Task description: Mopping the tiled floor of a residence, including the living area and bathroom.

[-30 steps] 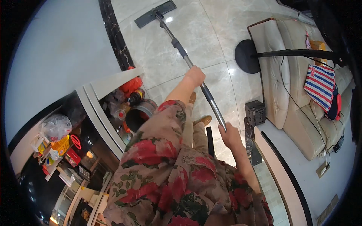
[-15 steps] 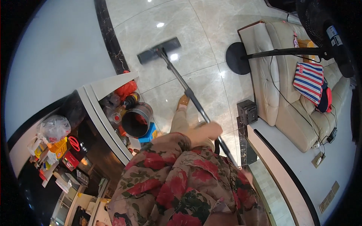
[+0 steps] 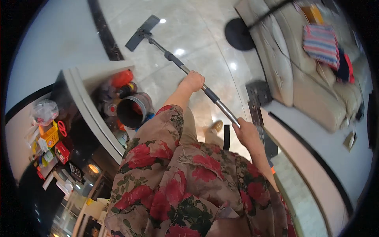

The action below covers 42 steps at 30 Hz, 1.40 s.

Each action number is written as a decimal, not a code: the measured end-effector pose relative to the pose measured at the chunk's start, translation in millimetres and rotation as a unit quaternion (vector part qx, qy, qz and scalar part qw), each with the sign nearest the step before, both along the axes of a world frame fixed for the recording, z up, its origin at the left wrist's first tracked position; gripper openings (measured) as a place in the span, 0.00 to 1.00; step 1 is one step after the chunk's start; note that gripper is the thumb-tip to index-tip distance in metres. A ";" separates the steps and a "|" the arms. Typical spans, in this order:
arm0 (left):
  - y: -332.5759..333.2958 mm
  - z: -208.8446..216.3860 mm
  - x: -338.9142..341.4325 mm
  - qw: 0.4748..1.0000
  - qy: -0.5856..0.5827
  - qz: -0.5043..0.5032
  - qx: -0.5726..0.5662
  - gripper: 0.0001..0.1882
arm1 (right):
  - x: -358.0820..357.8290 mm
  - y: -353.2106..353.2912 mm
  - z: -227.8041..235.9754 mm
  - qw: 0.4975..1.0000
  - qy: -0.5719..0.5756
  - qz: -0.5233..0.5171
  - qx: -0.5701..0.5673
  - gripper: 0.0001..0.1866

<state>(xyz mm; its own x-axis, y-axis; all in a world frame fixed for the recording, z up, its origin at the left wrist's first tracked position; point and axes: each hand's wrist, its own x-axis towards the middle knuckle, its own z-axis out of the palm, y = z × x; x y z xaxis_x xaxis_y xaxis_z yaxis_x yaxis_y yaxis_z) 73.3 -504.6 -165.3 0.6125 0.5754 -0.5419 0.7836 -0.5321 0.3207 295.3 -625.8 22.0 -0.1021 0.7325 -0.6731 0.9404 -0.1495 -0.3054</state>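
A flat mop with a metal pole and dark grips slants across the floor ahead of me. Its grey rectangular head lies on the tiles at the upper left, near the dark skirting strip. My left hand is wrapped round the middle of the pole, the arm stretched forward. Closer to my body on the right, my right hand grips the pole's near end, its fingers curled over it.
A dark bucket stands by the cabinet's end panel on my left, beside bottles and an orange-red bag. To the right are a black round base, a beige sofa and a dark box.
The mop head has swung left and farther away. My left hand has reached forward with the pole, and my right hand has come forward into fuller view. The whole view has shifted somewhat.
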 end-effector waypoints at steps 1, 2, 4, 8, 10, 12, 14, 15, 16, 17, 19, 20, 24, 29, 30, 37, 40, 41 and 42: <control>-15.6 1.3 14.0 1.000 -0.006 -0.001 0.001 0.06 | 16.4 -16.1 1.2 1.000 0.007 0.007 0.008 0.13; -31.7 2.1 28.7 1.000 -0.012 -0.002 0.001 0.06 | 31.6 -32.2 4.1 1.000 0.007 -0.002 0.013 0.13; -61.2 -0.8 94.0 0.997 -0.056 -0.044 -0.001 0.06 | 76.2 -68.6 26.9 0.998 -0.023 -0.061 -0.011 0.13; -132.3 0.7 136.1 0.995 -0.056 -0.075 0.023 0.04 | 123.9 -145.1 26.2 0.997 0.000 -0.073 -0.018 0.13; -164.2 12.0 166.6 0.989 -0.071 -0.130 0.009 0.03 | 146.6 -186.9 41.1 0.995 -0.001 -0.096 -0.032 0.14; -206.3 18.3 183.7 0.987 -0.076 -0.138 -0.028 0.04 | 160.4 -222.7 65.8 0.995 -0.010 -0.095 -0.040 0.14; -250.7 17.1 211.7 0.980 -0.114 -0.160 -0.031 0.03 | 185.0 -279.8 69.9 0.985 -0.018 -0.123 -0.118 0.12; -271.8 31.8 229.4 0.969 -0.148 -0.196 -0.028 0.03 | 189.8 -303.8 95.4 0.986 -0.028 -0.129 -0.098 0.13; -287.0 48.5 234.4 0.967 -0.148 -0.198 -0.070 0.03 | 192.4 -317.8 110.3 0.989 -0.025 -0.126 -0.075 0.14; -297.5 64.7 238.9 0.963 -0.148 -0.197 -0.113 0.03 | 192.9 -323.7 111.4 0.990 -0.022 -0.124 -0.071 0.14; -305.9 80.7 241.1 0.946 -0.140 -0.239 -0.168 0.04 | 192.5 -330.6 110.8 0.987 -0.012 -0.143 -0.078 0.15; -304.8 79.8 241.1 0.947 -0.141 -0.235 -0.166 0.04 | 190.1 -333.4 110.6 0.984 -0.010 -0.155 -0.083 0.16; -272.6 81.9 237.5 0.963 -0.165 -0.181 -0.116 0.04 | 187.8 -333.6 113.3 0.971 -0.018 -0.213 -0.108 0.19; -178.5 32.5 199.3 0.970 -0.201 -0.091 0.100 0.02 | 137.8 -245.6 54.5 0.988 0.046 -0.134 0.061 0.19; -162.0 30.0 187.3 0.961 -0.213 -0.054 0.167 0.02 | 119.0 -218.2 50.0 0.981 0.064 -0.179 0.027 0.19; -237.0 -1.1 203.0 0.977 -0.185 -0.105 0.031 0.05 | 98.7 -244.6 70.0 0.994 0.034 -0.089 -0.052 0.21; -328.5 45.3 221.3 0.939 -0.254 -0.177 -0.149 0.05 | 105.8 -251.6 78.0 0.995 0.028 -0.089 -0.036 0.20; -345.5 61.1 217.4 0.899 -0.339 -0.230 -0.156 0.06 | 106.9 -252.5 80.9 0.995 0.026 -0.090 -0.027 0.19; -361.1 69.3 213.4 0.873 -0.412 -0.205 -0.165 0.07 | 107.4 -252.2 82.9 0.996 0.028 -0.086 -0.021 0.19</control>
<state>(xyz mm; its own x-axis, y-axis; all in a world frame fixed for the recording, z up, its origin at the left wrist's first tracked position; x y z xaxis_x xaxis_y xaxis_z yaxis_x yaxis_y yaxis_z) 286.7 -865.8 -96.0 0.9900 0.1134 0.0839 -0.0184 -0.4860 0.8738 402.7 -878.0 104.9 -0.0163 0.7140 -0.7000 0.8818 -0.3198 -0.3467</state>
